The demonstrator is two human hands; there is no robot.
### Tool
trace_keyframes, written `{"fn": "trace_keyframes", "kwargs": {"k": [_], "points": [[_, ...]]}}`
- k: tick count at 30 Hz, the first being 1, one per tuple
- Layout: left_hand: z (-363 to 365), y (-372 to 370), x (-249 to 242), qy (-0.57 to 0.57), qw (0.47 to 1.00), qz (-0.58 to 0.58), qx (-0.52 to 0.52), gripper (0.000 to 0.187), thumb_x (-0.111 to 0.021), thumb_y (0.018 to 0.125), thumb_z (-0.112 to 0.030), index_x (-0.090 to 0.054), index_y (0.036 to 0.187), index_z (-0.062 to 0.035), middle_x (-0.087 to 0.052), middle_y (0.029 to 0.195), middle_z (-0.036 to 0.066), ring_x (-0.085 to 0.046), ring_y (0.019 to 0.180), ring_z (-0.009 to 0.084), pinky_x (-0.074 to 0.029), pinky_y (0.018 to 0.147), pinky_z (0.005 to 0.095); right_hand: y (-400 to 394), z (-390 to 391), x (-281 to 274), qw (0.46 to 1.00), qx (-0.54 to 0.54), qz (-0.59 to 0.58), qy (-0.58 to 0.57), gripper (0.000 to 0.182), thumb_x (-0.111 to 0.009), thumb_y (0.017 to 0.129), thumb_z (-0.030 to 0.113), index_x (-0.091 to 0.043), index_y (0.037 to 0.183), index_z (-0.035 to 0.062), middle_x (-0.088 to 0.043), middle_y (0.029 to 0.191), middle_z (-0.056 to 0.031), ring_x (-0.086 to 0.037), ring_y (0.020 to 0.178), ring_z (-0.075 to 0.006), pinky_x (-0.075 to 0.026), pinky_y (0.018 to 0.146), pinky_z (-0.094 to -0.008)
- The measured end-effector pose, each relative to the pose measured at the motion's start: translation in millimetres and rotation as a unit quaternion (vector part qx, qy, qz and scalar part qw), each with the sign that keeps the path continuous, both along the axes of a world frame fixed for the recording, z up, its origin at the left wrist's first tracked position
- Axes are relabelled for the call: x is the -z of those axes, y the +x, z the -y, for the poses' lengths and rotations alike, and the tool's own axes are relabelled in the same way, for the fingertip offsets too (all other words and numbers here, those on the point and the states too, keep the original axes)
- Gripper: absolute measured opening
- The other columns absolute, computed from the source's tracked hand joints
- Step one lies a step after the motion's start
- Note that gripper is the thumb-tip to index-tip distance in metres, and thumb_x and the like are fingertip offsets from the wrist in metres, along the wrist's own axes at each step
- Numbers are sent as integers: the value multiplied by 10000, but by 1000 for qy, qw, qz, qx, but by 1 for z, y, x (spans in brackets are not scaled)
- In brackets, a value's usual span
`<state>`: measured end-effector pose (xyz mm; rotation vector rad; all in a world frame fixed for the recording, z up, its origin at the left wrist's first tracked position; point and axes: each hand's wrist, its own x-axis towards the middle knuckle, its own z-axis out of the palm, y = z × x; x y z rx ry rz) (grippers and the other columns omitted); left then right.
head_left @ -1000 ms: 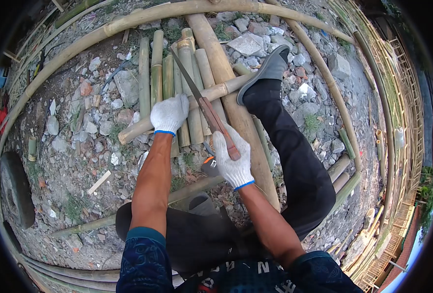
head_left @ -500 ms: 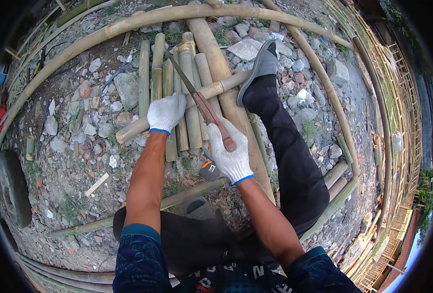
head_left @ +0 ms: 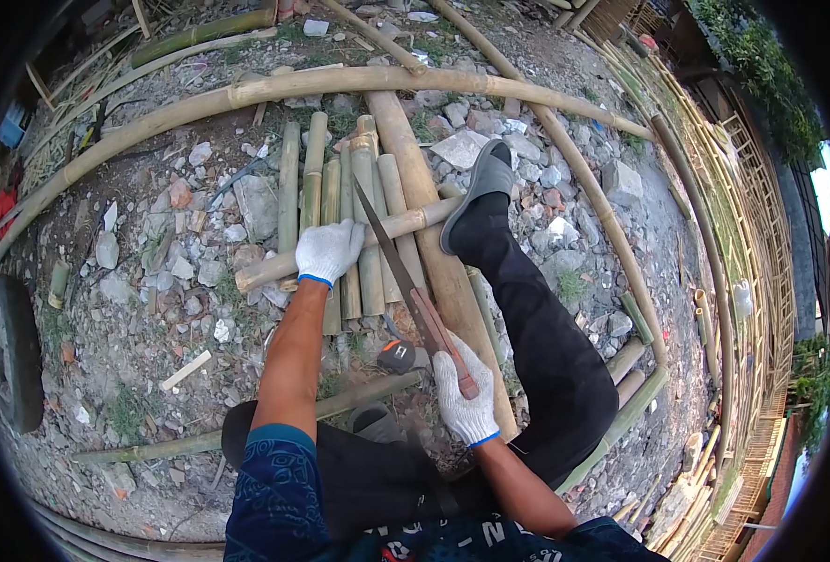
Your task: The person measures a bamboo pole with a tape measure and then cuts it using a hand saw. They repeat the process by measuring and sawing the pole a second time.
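Note:
My right hand (head_left: 465, 393), in a white knit glove, is closed around the wooden handle of a handsaw (head_left: 424, 314). The saw's long dark blade slants up and left across a bamboo pole (head_left: 406, 223). My left hand (head_left: 329, 251), gloved too, wraps over that pole near its left end. Under the pole lie several cut bamboo pieces (head_left: 370, 281) side by side, along with a thick bamboo trunk (head_left: 452, 300). A foot in a grey shoe (head_left: 482, 192) rests on the pole's right end. Left of the saw handle lies a tape measure (head_left: 397, 355), black and orange.
Broken concrete and stones (head_left: 546, 239) cover the ground. A long curved bamboo pole (head_left: 274, 89) crosses at the top. At the far left stands a tire (head_left: 12, 356). Long bamboo strips and a lattice (head_left: 762, 281) line the right side. A bamboo length (head_left: 171, 448) lies near my knee.
My right hand has drawn the saw back toward my body, down and to the right. My left hand keeps its hold on the pole. The whole view has shifted slightly.

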<state>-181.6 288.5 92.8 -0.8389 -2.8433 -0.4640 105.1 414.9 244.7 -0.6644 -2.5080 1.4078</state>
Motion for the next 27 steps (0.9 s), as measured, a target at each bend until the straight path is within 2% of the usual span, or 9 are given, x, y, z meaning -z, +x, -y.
{"fn": "trace_keyframes", "kwargs": {"k": [7,14,16,17,18,20,22,24,27], "points": [[-3,0,8,-20,999,-32,2,365,-508,1044,-344,-697,824,-123,-722,709,164,-712,607,357,-561,596,511,-109,-8,39,1000,4,-18,-24,382,-669,1028,264,-674,1298,-6,-756,1002,-239,-764,985,-345,-567,859,-396],[-3,-24,9,-8,1000,5,-29,319,-497,1036,-314,-695,885,-116,-726,741,162,-725,660,378,-571,608,527,2,-4,-11,997,-13,-41,-68,443,-597,1064,279,-641,1369,-39,-728,1256,-192,-678,1213,-269,-491,1069,-404],[-6,-12,7,-10,1000,13,-26,321,-492,1037,-312,-699,885,-118,-727,739,163,-725,664,381,-571,611,528,-29,-8,13,1000,-13,6,24,447,-635,1041,308,-650,1368,4,-753,1189,-201,-741,1121,-338,-562,943,-431],[-6,-12,3,-21,999,17,-25,323,-490,1038,-311,-700,885,-120,-727,740,164,-724,664,381,-572,612,527,-64,-2,17,998,21,9,-58,436,-647,1035,307,-663,1340,-4,-767,1086,-217,-755,1042,-383,-573,883,-435],[-4,-14,-1,-34,999,18,-24,324,-487,1039,-310,-702,885,-122,-728,740,165,-724,665,382,-572,612,526,-98,-4,44,998,10,-59,12,396,-639,1040,303,-678,1291,-1,-751,977,-238,-736,955,-442,-571,820,-437],[1,-10,6,-13,999,-2,-30,358,-503,1034,-335,-707,833,-119,-719,710,172,-717,634,383,-570,612,527,-145,-5,41,999,-3,-3,-46,346,-613,1055,298,-686,1240,14,-718,1001,-261,-670,972,-497,-560,805,-434],[-3,-17,12,19,999,-26,-34,397,-519,1029,-360,-713,781,-117,-711,680,179,-710,604,383,-569,612,528,-116,-2,39,1000,-3,-9,-18,356,-613,1058,307,-688,1274,34,-750,1015,-221,-712,948,-458,-566,824,-403],[-2,-23,6,8,1000,-8,-17,365,-521,1025,-347,-705,823,-106,-718,707,172,-712,623,387,-565,605,526,-44,-8,29,998,-36,-38,16,451,-597,1071,317,-622,1438,57,-740,1263,-167,-726,1156,-283,-543,984,-385],[1,-19,14,-24,999,-21,-17,299,-512,1022,-311,-696,914,-101,-725,741,161,-716,643,379,-564,588,511,-14,-6,24,987,-10,-28,-155,483,-611,1062,314,-615,1425,-4,-721,1293,-191,-693,1214,-282,-515,1041,-392]]}}
